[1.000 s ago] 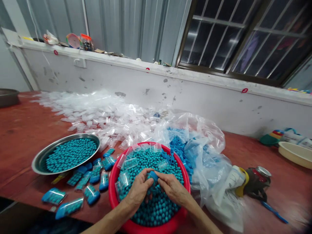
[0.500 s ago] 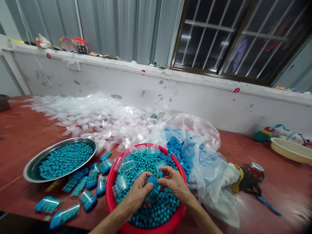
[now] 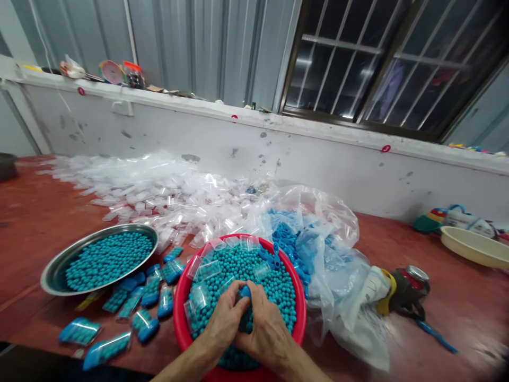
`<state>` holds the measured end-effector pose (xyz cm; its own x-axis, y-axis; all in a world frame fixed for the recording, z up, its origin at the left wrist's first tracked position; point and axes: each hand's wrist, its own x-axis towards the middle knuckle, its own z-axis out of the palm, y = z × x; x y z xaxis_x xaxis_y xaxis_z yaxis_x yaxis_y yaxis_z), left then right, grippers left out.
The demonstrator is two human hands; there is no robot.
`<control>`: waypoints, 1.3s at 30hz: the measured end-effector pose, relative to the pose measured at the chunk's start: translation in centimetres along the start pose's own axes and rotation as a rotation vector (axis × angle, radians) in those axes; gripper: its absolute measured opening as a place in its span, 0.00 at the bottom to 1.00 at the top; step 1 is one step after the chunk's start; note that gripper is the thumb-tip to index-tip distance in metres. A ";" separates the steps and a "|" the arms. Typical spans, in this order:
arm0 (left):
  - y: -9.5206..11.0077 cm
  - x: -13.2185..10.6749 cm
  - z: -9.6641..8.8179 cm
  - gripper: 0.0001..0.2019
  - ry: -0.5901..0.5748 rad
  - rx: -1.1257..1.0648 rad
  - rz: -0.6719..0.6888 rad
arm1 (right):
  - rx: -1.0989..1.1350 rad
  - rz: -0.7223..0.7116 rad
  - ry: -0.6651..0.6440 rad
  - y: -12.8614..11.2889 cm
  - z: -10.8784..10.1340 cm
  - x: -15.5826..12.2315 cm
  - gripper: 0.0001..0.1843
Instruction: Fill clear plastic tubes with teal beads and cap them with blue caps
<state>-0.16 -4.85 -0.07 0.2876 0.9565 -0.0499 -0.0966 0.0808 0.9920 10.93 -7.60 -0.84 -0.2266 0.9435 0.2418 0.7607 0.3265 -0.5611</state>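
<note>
Both hands are now closing together: I'm pinching the blue-capped bead packet (image 3: 245,293) between left hand (image 3: 223,323) and right hand (image 3: 265,333) fingers over the red basin (image 3: 182,297), gripping it firmly and level.

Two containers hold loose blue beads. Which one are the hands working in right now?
The red basin, nearest the camera. Both the left hand and right hand are in its beads; the steel tray further left is untouched.

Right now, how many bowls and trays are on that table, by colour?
Red basin: 1
Steel tray: 1
Cream bowl: 1
Dark bowl, cut off at the left edge: 1
Total: 4
</note>
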 end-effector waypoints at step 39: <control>1.1 -2.5 -5.9 0.13 0.090 0.369 0.065 | -0.096 -0.211 -0.157 -2.1 0.1 0.5 0.47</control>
<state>-6.60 -5.47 0.50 0.2060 0.9783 0.0209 0.2423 -0.0717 0.9675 9.18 -7.82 0.42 -0.4721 0.8548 0.2154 0.7392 0.5170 -0.4315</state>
